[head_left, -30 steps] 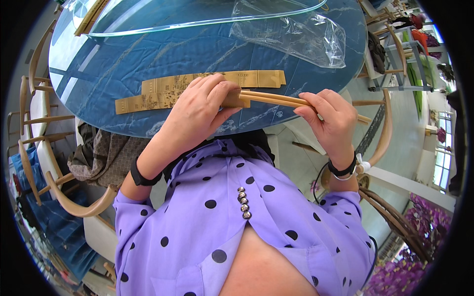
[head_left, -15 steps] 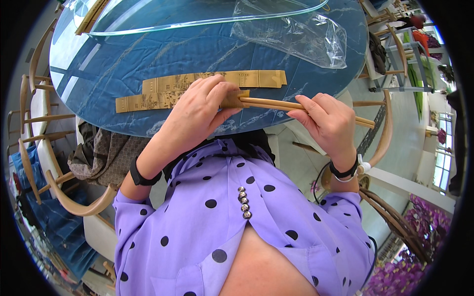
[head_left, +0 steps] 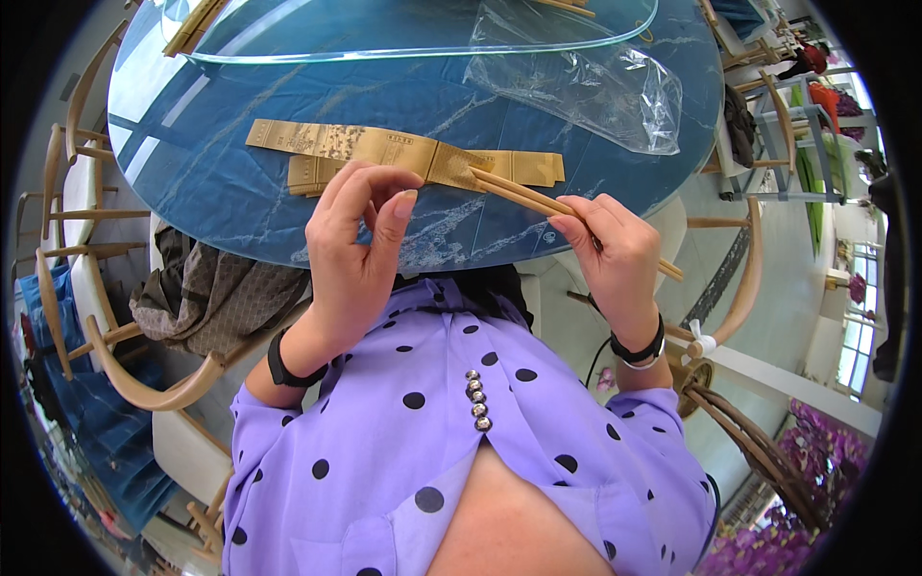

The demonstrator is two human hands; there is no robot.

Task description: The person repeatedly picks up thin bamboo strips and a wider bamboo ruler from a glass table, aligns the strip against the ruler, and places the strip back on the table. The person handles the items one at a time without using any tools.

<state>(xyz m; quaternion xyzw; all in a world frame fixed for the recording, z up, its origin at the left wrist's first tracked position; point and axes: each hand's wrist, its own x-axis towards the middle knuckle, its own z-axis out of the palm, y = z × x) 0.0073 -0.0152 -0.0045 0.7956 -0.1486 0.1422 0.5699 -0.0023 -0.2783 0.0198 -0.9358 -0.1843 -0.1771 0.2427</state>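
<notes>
While right hand (head_left: 615,252) pinches chopsticks (head_left: 523,195), left hand (head_left: 357,240) loose; tan paper sleeves (head_left: 384,151) beneath

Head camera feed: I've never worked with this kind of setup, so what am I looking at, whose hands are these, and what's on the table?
There is no machine here. A person wears a wide fisheye camera on the head, looking down, so straight edges bend near the rim. The purple dotted blouse at the bottom is the wearer's own, and both forearms come up from it.

The right hand holds a pair of wooden chopsticks in its fingers, tips pointing toward the tan paper sleeves lying on the round blue table. The left hand is raised above the table edge, fingers curled, holding nothing that I can see.

Farther back lie a crumpled clear plastic bag and a clear glass panel. Wooden chairs stand around.
</notes>
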